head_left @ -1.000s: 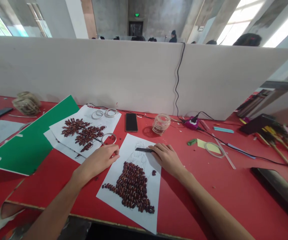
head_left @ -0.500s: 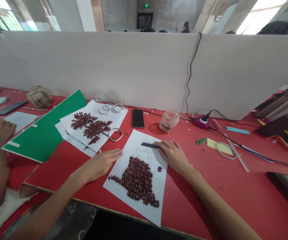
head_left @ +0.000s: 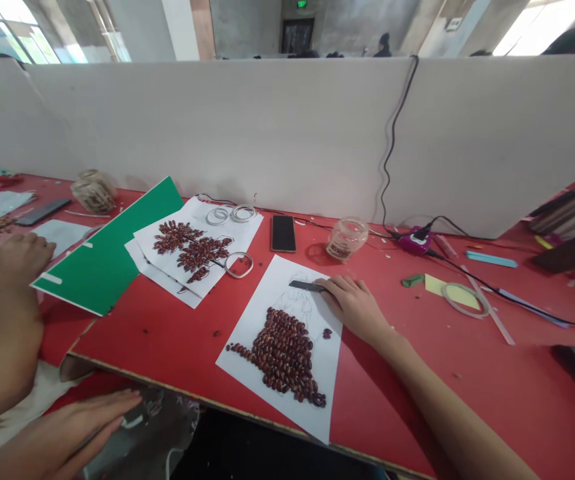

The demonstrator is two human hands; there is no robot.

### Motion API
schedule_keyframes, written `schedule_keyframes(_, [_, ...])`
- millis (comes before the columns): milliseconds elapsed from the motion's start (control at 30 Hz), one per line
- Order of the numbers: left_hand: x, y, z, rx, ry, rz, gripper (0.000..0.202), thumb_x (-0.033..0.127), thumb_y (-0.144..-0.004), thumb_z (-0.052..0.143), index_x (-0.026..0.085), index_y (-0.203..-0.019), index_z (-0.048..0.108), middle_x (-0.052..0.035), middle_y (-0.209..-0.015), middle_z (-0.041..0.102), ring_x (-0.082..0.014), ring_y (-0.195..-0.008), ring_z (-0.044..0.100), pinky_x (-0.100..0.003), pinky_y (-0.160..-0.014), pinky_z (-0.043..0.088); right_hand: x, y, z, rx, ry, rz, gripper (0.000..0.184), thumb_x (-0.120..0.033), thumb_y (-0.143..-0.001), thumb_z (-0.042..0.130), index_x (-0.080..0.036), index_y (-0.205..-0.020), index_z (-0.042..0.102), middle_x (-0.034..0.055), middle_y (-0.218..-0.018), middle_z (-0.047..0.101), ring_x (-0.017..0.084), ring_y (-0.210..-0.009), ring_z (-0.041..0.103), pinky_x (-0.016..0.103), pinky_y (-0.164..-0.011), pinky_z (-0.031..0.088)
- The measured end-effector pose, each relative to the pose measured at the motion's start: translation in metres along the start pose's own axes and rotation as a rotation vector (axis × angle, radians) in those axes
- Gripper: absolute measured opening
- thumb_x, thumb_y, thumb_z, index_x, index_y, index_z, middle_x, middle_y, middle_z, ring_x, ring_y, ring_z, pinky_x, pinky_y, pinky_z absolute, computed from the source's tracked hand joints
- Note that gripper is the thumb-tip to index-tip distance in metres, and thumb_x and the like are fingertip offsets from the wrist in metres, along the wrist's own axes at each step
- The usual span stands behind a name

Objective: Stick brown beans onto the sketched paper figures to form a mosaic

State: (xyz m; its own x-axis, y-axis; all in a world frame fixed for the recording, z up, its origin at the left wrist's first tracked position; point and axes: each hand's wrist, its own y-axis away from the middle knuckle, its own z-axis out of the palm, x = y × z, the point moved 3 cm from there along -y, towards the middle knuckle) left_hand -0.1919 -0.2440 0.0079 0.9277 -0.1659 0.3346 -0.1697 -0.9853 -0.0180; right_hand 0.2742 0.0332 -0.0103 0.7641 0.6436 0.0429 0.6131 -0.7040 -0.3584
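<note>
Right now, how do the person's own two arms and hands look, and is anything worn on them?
The left hand and right hand are both bare, with no gloves, rings or watch showing. Both forearms are uncovered as far as the picture shows; no sleeve is in view.

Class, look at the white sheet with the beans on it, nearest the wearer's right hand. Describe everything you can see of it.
The white sheet lies flat on the red table, turned at a slant, its near corner reaching the table's front edge. A faint pencil figure is sketched at its top. Dark brown beans cover the lower part in a dense skirt-like patch, with one bean apart at the right. The right hand rests on its upper right edge, touching a small dark strip-like tool lying on the paper.
</note>
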Motion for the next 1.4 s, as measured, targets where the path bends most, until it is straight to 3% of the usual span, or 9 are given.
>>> schedule_keyframes(67, [0.009, -0.024, -0.005, -0.055, 0.003, 0.047, 0.042, 0.037, -0.103, 0.045, 0.044, -0.139, 0.064, 0.0097, -0.137, 0.069, -0.0183, -0.123, 0.07, -0.028, -0.105, 0.057, 0.0, 0.0, 0.0, 0.0, -0.007, -0.004, 0.032, -0.03, -0.11, 0.039, -0.02, -0.128, 0.065, 0.0096, -0.112, 0.073, 0.024, -0.098, 0.064, 0.038, -0.087, 0.038])
schedule_keyframes(200, [0.036, -0.105, -0.01, 0.045, -0.031, 0.022, 0.047, 0.041, -0.105, 0.039, 0.027, -0.142, 0.064, 0.0001, -0.15, 0.06, -0.0229, -0.138, 0.059, -0.038, -0.118, 0.048, 0.0, 0.001, -0.001, -0.022, -0.02, -0.006, 0.032, -0.029, -0.11, 0.039, -0.021, -0.129, 0.064, 0.0099, -0.112, 0.072, 0.025, -0.099, 0.063, 0.038, -0.088, 0.038])
schedule_keyframes(367, [0.082, -0.169, 0.014, 0.033, 0.092, 0.081, 0.046, 0.038, -0.109, 0.034, 0.025, -0.146, 0.058, -0.0023, -0.154, 0.057, -0.0197, -0.142, 0.054, -0.036, -0.119, 0.048, 0.001, 0.002, -0.004, -0.049, -0.035, 0.038, 0.034, -0.03, -0.109, 0.041, -0.022, -0.132, 0.064, 0.0101, -0.111, 0.072, 0.026, -0.1, 0.063, 0.039, -0.086, 0.04])
schedule_keyframes(500, [0.119, -0.211, 0.035, -0.048, 0.134, 0.258, 0.045, 0.038, -0.111, 0.038, 0.024, -0.149, 0.054, -0.0037, -0.157, 0.054, -0.0194, -0.146, 0.049, -0.037, -0.123, 0.041, 0.003, 0.005, -0.008, -0.052, -0.095, 0.089, 0.036, -0.032, -0.11, 0.04, -0.023, -0.137, 0.062, 0.0101, -0.114, 0.071, 0.025, -0.103, 0.064, 0.038, -0.088, 0.042])
schedule_keyframes(700, [0.142, -0.282, 0.063, -0.12, 0.092, 0.408, 0.049, 0.032, -0.111, 0.037, 0.014, -0.155, 0.047, -0.009, -0.166, 0.04, -0.0204, -0.155, 0.035, -0.037, -0.129, 0.03, -0.003, 0.008, -0.01, -0.096, -0.093, -0.01, 0.037, -0.03, -0.11, 0.038, -0.023, -0.138, 0.062, 0.0106, -0.117, 0.069, 0.023, -0.101, 0.065, 0.037, -0.088, 0.042])
schedule_keyframes(867, [0.137, -0.295, 0.078, -0.071, 0.152, 0.49, 0.045, 0.023, -0.109, 0.036, 0.018, -0.15, 0.055, -0.0066, -0.161, 0.048, -0.0175, -0.152, 0.04, -0.037, -0.128, 0.034, -0.009, 0.003, -0.008, -0.119, 0.007, 0.039, 0.037, -0.029, -0.109, 0.04, -0.023, -0.139, 0.062, 0.0101, -0.111, 0.069, 0.023, -0.094, 0.064, 0.036, -0.082, 0.042])
schedule_keyframes(1067, [0.137, -0.291, 0.074, -0.055, 0.129, 0.507, 0.044, 0.017, -0.107, 0.037, 0.016, -0.145, 0.059, -0.009, -0.157, 0.053, -0.0199, -0.15, 0.044, -0.04, -0.127, 0.037, -0.01, -0.002, -0.007, -0.175, 0.068, 0.151, 0.039, -0.031, -0.109, 0.04, -0.024, -0.14, 0.061, 0.0089, -0.109, 0.069, 0.022, -0.087, 0.065, 0.035, -0.076, 0.044])
schedule_keyframes(1233, [0.135, -0.287, 0.073, -0.085, 0.065, 0.575, 0.055, 0.003, -0.101, 0.035, 0.023, -0.146, 0.059, -0.0072, -0.163, 0.045, -0.0215, -0.153, 0.039, -0.041, -0.124, 0.04, -0.007, 0.0, -0.006, -0.159, 0.09, 0.215, 0.038, -0.03, -0.108, 0.04, -0.025, -0.138, 0.061, 0.0086, -0.108, 0.069, 0.022, -0.083, 0.065, 0.035, -0.074, 0.044])
schedule_keyframes(1400, [0.133, -0.289, 0.077, -0.042, 0.087, 0.528, 0.055, 0.002, -0.097, 0.035, 0.017, -0.145, 0.059, -0.0094, -0.157, 0.053, -0.0203, -0.149, 0.045, -0.041, -0.125, 0.04, -0.009, 0.001, -0.007, -0.152, 0.093, 0.213, 0.037, -0.03, -0.108, 0.039, -0.024, -0.137, 0.062, 0.0091, -0.107, 0.069, 0.022, -0.085, 0.065, 0.034, -0.074, 0.043])
